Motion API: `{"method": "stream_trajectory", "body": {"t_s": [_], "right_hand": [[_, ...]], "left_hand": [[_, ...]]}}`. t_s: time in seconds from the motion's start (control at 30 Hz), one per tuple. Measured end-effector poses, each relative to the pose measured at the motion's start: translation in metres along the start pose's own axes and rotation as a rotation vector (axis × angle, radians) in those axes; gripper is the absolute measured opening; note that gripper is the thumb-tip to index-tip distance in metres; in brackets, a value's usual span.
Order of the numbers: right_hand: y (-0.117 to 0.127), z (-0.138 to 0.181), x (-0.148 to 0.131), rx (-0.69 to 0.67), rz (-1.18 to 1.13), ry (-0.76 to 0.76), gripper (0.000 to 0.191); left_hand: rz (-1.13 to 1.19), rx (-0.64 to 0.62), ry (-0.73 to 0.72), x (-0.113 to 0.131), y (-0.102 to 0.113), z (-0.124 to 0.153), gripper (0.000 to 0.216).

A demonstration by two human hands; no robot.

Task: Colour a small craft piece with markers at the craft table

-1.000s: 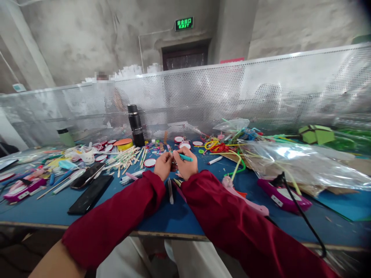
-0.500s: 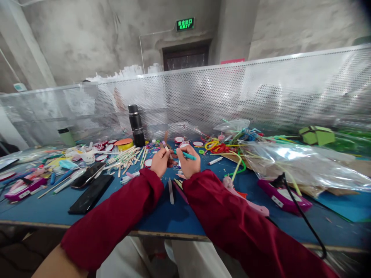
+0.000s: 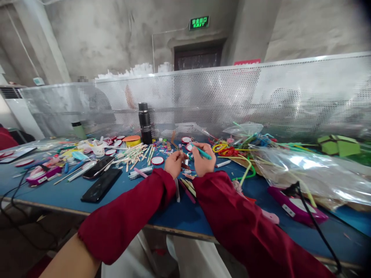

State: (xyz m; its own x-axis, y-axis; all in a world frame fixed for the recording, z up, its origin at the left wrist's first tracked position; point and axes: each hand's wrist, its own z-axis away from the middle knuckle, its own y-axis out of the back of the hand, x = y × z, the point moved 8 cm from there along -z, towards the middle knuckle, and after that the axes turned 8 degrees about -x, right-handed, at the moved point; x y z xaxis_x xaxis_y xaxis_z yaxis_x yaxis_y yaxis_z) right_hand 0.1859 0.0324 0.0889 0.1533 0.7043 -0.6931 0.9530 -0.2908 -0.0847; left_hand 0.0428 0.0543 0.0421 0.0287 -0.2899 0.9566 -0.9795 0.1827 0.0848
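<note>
My right hand (image 3: 204, 160) grips a teal marker pen (image 3: 202, 151), its tail pointing right and down. Close beside it on the left, my left hand (image 3: 173, 165) is closed, fingertips pinched on a thin stick with a purple end (image 3: 180, 147); most of the stick is hidden by the fingers. The two hands are held slightly apart over the table. Below them lie several craft sticks (image 3: 189, 188). A capped white marker (image 3: 223, 163) rests right of my right hand, and more markers (image 3: 140, 172) lie left of my left hand.
A black bottle (image 3: 145, 125) stands by the perforated metal screen (image 3: 203, 96). Two phones (image 3: 101, 185) lie at the left near loose wooden sticks (image 3: 139, 154). Clear plastic bags (image 3: 307, 170) and a purple device (image 3: 297, 206) with a black cable are at the right.
The view has turned left, so everything sits further right. My hands have moved slightly apart, with the teal marker now away from the stick and tilted more steeply.
</note>
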Motion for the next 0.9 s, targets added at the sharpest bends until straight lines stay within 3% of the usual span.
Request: {"method": "stream_trajectory", "body": {"t_s": [0.27, 0.47, 0.9], "right_hand": [[-0.015, 0.008, 0.014, -0.136, -0.063, -0.141, 0.015], [-0.023, 0.013, 0.012, -0.225, -0.033, -0.202, 0.015], [-0.028, 0.019, 0.010, -0.269, -0.010, -0.188, 0.013]], "left_hand": [[0.038, 0.056, 0.108, -0.005, 0.018, 0.000, 0.015], [0.039, 0.010, 0.093, -0.010, 0.017, -0.001, 0.014], [0.032, -0.030, 0.045, -0.014, 0.015, -0.004, 0.012]]}}
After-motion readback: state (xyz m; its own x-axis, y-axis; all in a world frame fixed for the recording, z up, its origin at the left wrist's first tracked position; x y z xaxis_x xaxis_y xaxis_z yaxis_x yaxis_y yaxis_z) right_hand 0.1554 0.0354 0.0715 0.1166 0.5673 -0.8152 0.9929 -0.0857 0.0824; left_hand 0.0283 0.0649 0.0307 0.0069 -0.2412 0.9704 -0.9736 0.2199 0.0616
